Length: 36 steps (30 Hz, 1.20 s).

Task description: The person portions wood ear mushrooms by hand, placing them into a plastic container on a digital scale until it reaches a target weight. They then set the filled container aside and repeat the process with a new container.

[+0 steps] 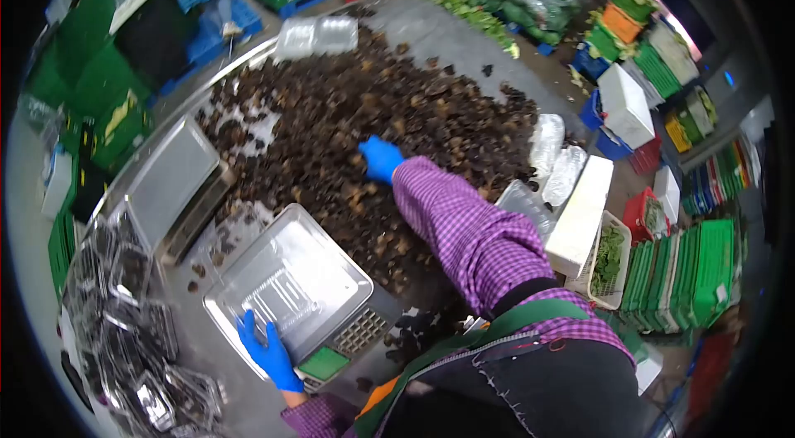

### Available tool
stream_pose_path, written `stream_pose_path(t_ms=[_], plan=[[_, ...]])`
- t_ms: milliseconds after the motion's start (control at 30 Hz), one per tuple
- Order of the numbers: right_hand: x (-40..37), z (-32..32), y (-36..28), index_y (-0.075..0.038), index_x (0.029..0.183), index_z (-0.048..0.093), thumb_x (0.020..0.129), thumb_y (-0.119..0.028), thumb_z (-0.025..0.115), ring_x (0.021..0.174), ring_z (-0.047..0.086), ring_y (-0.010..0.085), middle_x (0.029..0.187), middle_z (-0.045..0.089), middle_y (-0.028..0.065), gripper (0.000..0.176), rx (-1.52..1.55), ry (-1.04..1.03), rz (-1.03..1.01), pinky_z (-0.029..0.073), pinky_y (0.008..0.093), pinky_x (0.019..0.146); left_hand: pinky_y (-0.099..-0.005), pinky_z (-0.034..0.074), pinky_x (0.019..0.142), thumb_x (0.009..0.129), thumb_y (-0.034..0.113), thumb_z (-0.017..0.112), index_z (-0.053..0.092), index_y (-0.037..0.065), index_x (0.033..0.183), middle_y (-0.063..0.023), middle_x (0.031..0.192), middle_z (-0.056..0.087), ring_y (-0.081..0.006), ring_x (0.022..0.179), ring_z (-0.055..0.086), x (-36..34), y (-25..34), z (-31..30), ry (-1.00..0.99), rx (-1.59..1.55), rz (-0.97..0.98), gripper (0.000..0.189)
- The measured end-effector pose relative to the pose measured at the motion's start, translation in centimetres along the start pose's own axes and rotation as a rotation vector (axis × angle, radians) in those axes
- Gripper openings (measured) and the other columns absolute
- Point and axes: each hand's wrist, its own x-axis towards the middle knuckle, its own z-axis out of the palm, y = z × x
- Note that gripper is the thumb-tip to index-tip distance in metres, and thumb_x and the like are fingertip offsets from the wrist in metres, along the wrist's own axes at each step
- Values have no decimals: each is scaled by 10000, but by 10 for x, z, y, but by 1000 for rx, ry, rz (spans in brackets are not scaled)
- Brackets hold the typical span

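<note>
My right hand (381, 159), in a blue glove, reaches down onto a wide heap of dark brown wood ear mushrooms (331, 111). Its fingers are curled downward and mostly out of sight, so a grip on any piece does not show. My left hand (272, 353), also gloved in blue, is open with fingers spread at the near left edge of a digital scale (344, 281). Lying on the scale's metal pan is a clear plastic tray (281, 293), and the left fingertips are at its near side. The scale's keypad (362, 332) and green display (323, 363) face me.
A second scale (174, 185) stands to the left, above a pile of clear plastic trays (132, 330). More clear trays (317, 36) sit at the far edge. On the right are wrapped rolls (546, 144), a white foam box (581, 214) and green crates (683, 276).
</note>
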Motion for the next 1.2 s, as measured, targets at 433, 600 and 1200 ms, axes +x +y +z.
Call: stream_pose_path(t_ms=[433,600,1200], plan=[[-97,-70,-60,-88,1113,584,664,-65,637,962,584,384,1039,571,172,452,326,316,-257,495,434,803,-376,268,1098,779,-30,621,367,-6,1392,-152,1412,400,-278,1297,381,-20,6,5,-270,-200,64,663],[-149,-90,-147,-135,1139,630,742,-104,654,800,643,253,949,660,109,399,755,276,-515,520,331,688,-383,236,1117,782,-2,639,326,-9,1415,-168,1445,355,-282,1334,337,-24,1,10,-306,-189,81,706],[-172,-36,-207,-150,1419,355,600,-152,757,1269,379,428,1433,343,222,912,335,-2,-927,359,474,1035,-364,296,1090,786,122,708,296,-34,1420,-204,1430,378,-280,1313,386,-29,33,12,-276,-334,131,772]])
